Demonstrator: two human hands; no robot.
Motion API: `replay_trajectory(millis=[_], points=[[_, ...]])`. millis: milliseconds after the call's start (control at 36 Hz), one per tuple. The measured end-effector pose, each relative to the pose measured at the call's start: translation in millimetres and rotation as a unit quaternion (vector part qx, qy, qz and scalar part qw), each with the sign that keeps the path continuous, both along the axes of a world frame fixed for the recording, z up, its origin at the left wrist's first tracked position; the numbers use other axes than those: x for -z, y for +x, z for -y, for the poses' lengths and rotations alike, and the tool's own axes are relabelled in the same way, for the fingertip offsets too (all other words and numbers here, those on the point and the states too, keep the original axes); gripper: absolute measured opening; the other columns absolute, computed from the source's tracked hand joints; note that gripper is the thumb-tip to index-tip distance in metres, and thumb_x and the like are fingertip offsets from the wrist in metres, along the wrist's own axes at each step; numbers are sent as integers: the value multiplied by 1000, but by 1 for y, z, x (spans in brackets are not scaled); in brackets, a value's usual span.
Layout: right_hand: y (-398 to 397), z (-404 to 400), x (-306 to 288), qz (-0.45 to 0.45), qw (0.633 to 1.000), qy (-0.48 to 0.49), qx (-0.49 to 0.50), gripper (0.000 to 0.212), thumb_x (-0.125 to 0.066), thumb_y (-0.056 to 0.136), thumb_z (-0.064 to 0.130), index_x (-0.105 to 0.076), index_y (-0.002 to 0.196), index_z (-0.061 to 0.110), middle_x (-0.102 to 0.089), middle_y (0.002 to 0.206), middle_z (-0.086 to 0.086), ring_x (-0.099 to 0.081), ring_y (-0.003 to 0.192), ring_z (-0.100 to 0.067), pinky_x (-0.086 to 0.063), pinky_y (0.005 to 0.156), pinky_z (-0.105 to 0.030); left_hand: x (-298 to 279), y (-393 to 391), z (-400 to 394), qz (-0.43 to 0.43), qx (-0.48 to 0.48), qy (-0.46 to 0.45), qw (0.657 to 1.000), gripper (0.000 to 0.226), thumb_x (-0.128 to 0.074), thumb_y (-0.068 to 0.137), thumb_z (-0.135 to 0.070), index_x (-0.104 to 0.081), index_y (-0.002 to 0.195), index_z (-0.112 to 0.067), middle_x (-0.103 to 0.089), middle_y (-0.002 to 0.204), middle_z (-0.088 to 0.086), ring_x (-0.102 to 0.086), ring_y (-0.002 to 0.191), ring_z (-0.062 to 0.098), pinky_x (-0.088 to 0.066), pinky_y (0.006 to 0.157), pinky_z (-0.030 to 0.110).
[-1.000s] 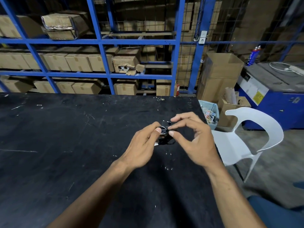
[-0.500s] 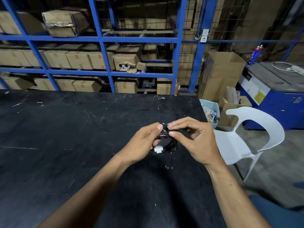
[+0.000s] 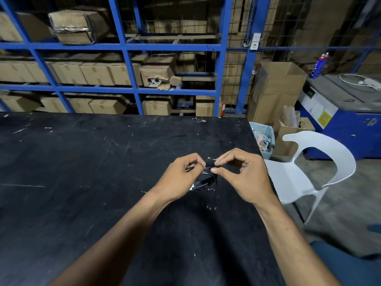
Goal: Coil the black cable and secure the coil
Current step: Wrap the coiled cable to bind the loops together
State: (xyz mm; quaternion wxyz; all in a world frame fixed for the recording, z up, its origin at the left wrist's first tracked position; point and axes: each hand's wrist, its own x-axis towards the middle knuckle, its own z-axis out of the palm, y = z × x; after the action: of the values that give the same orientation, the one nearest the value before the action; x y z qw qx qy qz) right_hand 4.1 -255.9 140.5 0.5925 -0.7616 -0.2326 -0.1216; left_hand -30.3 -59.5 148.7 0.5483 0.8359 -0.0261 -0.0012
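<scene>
Both hands pinch a small black cable coil above the black bench (image 3: 82,182).

The left hand (image 3: 177,180) and right hand (image 3: 243,178) close fingertips on the black cable (image 3: 206,182); its fastening is hidden, black against black.

The cable coil (image 3: 204,180) sits between the left hand (image 3: 181,178) and right hand (image 3: 243,178), above the table (image 3: 82,182). Shelving (image 3: 127,65) with cardboard boxes (image 3: 97,73) stands behind; a chair (image 3: 309,174) stands right of the table.

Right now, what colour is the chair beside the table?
White: the chair shows clearly in the head view, right of the black table.
</scene>
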Motion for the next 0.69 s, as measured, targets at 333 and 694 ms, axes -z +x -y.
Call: replay_trajectory(millis=[333,694], points=[[11,9,-9,-8,999,-10,-39,14,-91,78,5,-85,86,14,-73,100,-3,-72,94,-14,-57,84,-26,0,0,3,16,22,-20,999,24,-54,110,-24,-66,89,-24,-54,58,-24,-49,56,-7,-38,64,18],[10,4,-4,-47,998,-14,-47,11,-88,83,7,-82,92,11,-83,96,2,-80,94,-14,-62,90,-30,9,3,9,35,-26,-35,998,24,-54,109,-22,-71,94,-15,-68,73,-20,-60,69,-4,-43,69,11]])
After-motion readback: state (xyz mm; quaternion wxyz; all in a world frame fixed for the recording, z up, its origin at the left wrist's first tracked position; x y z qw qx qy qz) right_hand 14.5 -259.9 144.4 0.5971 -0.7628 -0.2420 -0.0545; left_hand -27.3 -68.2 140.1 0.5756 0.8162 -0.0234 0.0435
